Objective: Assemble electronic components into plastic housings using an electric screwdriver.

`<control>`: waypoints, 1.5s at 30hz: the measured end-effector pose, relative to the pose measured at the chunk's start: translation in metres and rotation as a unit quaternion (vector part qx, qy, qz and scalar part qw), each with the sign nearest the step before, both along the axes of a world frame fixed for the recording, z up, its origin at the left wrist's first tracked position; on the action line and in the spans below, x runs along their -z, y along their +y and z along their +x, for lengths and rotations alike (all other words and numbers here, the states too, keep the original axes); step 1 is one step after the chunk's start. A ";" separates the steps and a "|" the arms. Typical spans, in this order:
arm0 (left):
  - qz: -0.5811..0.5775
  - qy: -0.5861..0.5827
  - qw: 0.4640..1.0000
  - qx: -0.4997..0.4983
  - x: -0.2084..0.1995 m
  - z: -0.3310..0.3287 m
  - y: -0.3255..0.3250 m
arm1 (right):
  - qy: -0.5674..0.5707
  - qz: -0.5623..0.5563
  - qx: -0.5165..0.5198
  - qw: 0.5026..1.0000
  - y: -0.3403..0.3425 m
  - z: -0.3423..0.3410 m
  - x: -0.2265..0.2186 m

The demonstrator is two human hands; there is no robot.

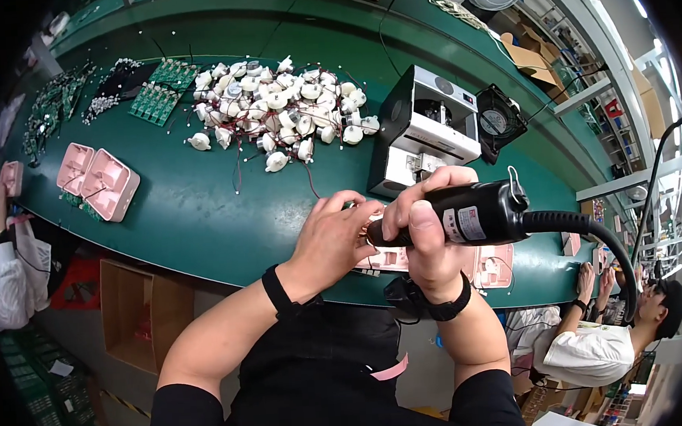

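Note:
My right hand (428, 239) is wrapped round a black corded electric screwdriver (474, 213), held almost level with its nose pointing left. Close to that nose, my left hand (327, 241) curls its fingers over the work at the table's near edge. What those fingers pinch is mostly hidden behind them. Under both hands lies a pink plastic case (391, 261), partly covered. Just right of my right wrist, another pink case piece (494, 266) with a thin wire in it rests on the green table (224, 220).
A heap of white round parts with wires (276, 108) lies ahead, beside green circuit boards (163, 91). A silver-and-black boxy machine (430, 129) and a black fan (499, 117) stand at right. An open pink case (111, 184) sits left. A co-worker (592, 354) works at right.

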State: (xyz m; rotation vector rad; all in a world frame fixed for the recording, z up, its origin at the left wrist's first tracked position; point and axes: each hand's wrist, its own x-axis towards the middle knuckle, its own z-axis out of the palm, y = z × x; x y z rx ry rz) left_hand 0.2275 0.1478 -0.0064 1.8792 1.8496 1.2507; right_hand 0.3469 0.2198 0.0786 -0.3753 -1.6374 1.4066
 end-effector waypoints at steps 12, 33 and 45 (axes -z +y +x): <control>0.001 -0.008 1.000 0.004 0.001 -0.003 0.001 | -0.071 0.114 -0.001 0.991 0.005 0.000 0.026; -0.167 -0.203 0.965 0.005 -0.002 0.005 -0.058 | -0.121 -0.145 0.256 0.948 -0.054 0.146 0.010; -0.221 -0.232 0.945 0.072 -0.009 0.070 -0.019 | -0.332 -0.184 0.474 0.794 0.003 0.260 0.058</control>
